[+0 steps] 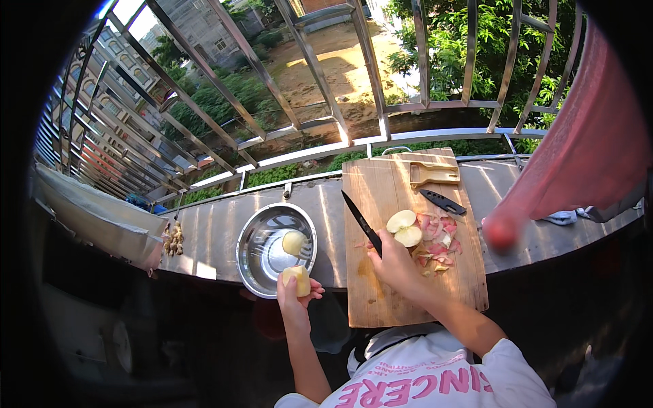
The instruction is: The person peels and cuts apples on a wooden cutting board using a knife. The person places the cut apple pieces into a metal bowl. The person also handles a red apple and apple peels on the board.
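A pale peeled apple piece (300,282) is in my left hand (294,301), held over the near rim of a round stainless steel bowl (246,239). Inside that bowl lies another peeled piece (294,243). My right hand (394,261) grips a knife with a black blade (359,218), its tip pointing up and left over the wooden cutting board (370,178). Just beyond my right fingers, two apple halves (401,221) rest with their cut faces up. Red and yellow peelings (440,239) are heaped to their right.
At the board's far end lie a black perforated blade sheath (443,202) and a tan plastic peeler-like tool (433,174). Ginger roots (173,239) sit on the grey ledge (217,224) at left. Metal railings (316,130) stand behind; pink cloth (566,148) hangs at right.
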`<move>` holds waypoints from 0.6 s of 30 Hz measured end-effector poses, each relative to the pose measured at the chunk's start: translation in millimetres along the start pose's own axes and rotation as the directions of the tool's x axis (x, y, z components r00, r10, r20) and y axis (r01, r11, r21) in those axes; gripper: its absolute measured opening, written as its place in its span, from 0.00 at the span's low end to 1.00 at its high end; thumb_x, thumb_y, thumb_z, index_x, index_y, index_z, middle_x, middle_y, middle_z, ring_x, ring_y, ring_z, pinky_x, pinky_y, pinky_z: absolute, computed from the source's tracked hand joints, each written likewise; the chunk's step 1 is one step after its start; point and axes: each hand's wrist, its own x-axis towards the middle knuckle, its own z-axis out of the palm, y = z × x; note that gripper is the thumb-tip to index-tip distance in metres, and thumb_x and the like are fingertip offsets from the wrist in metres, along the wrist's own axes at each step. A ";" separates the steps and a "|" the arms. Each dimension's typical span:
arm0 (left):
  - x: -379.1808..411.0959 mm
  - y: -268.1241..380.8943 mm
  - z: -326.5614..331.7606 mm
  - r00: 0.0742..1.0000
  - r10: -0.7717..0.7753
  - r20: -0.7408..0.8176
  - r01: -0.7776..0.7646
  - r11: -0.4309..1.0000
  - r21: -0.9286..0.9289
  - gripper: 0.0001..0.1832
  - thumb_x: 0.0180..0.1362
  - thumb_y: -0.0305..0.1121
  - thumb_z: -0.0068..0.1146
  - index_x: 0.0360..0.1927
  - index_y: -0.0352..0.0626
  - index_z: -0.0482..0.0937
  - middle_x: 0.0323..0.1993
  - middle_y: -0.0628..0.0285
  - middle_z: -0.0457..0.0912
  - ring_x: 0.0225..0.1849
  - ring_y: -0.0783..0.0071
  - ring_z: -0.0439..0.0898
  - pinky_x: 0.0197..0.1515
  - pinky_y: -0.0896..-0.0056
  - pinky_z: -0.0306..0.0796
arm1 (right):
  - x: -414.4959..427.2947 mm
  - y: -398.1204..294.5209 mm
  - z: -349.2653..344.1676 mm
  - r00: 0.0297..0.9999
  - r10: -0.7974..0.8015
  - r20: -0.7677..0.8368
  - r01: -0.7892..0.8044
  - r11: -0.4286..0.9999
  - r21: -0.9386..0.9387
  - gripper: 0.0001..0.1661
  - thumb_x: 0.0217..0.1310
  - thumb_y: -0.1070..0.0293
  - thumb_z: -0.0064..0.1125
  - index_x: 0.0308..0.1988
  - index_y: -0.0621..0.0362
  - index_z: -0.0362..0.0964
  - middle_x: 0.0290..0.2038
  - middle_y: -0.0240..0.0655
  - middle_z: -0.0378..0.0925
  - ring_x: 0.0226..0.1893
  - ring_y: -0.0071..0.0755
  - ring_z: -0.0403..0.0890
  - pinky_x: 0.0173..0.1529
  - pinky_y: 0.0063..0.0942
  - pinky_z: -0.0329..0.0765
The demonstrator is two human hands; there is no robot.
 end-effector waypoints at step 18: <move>93.8 2.4 -60.2 0.993 0.107 -0.041 -0.022 0.528 0.849 0.24 0.45 0.36 0.58 0.47 0.36 0.71 0.32 0.52 0.77 0.33 0.69 0.76 0.36 0.73 0.68 | 20.6 5.3 20.8 0.999 -0.046 0.010 0.047 0.983 -0.180 0.12 0.46 0.72 0.57 0.33 0.62 0.64 0.29 0.44 0.75 0.32 0.47 0.76 0.35 0.37 0.71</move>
